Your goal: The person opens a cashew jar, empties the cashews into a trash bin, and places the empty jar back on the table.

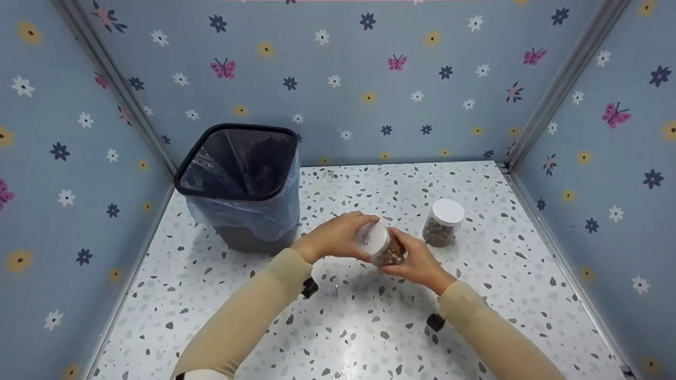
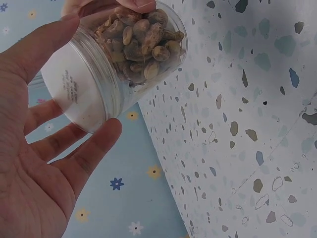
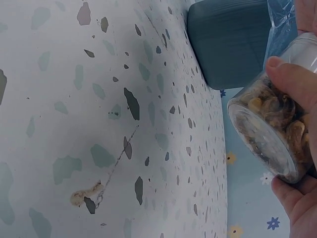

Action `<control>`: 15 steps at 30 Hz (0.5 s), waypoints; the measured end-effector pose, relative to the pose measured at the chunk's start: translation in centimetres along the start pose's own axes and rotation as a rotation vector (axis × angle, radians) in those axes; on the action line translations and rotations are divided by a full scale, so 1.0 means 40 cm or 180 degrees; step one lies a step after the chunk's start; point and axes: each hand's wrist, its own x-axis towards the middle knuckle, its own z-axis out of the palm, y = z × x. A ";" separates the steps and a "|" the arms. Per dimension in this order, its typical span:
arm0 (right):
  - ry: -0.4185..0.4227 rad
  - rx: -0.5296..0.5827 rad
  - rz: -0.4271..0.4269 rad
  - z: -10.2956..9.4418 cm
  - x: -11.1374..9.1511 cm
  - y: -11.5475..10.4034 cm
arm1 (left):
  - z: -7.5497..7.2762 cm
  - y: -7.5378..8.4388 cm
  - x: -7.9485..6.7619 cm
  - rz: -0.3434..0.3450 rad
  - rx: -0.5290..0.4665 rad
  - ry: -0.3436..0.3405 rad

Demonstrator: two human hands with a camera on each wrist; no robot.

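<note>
A clear plastic jar [image 1: 388,252] with a white lid [image 2: 74,82] is tilted between both hands above the table. Brown, nut-like pieces [image 2: 143,42] partly fill it. My left hand [image 1: 340,236] grips the lid end, thumb and fingers spread around its rim. The right hand [image 1: 420,261] holds the jar's body near the base, with the thumb [image 3: 290,77] along one side and fingers on the other. In the right wrist view the jar's round bottom faces the camera. Small dark print shows on the lid top.
A second white-lidded jar [image 1: 442,224] of brown pieces stands upright to the right. On the left is a grey bin [image 1: 256,238] with a black rim and a clear bag liner [image 1: 274,208]. Flower-patterned panels [image 1: 338,79] enclose the speckled table [image 1: 338,327] at the back and sides.
</note>
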 end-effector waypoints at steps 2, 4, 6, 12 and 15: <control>0.0001 0.0001 0.0002 0.000 0.001 0.000 | 0.001 0.001 0.001 -0.0041 -0.0028 0.0020; 0.0003 0.0000 0.0007 0.000 0.002 0.000 | 0.002 0.000 0.003 -0.0075 -0.0054 0.0037; -0.0001 0.0004 0.0008 0.000 0.002 -0.001 | 0.002 0.000 0.005 -0.0096 -0.0064 0.0047; -0.0005 0.0013 -0.0005 -0.001 0.002 -0.006 | 0.004 -0.001 0.007 -0.0090 -0.0056 0.0094; 0.0005 0.0024 0.0004 -0.002 0.003 -0.007 | 0.003 0.001 0.006 -0.0084 -0.0063 0.0105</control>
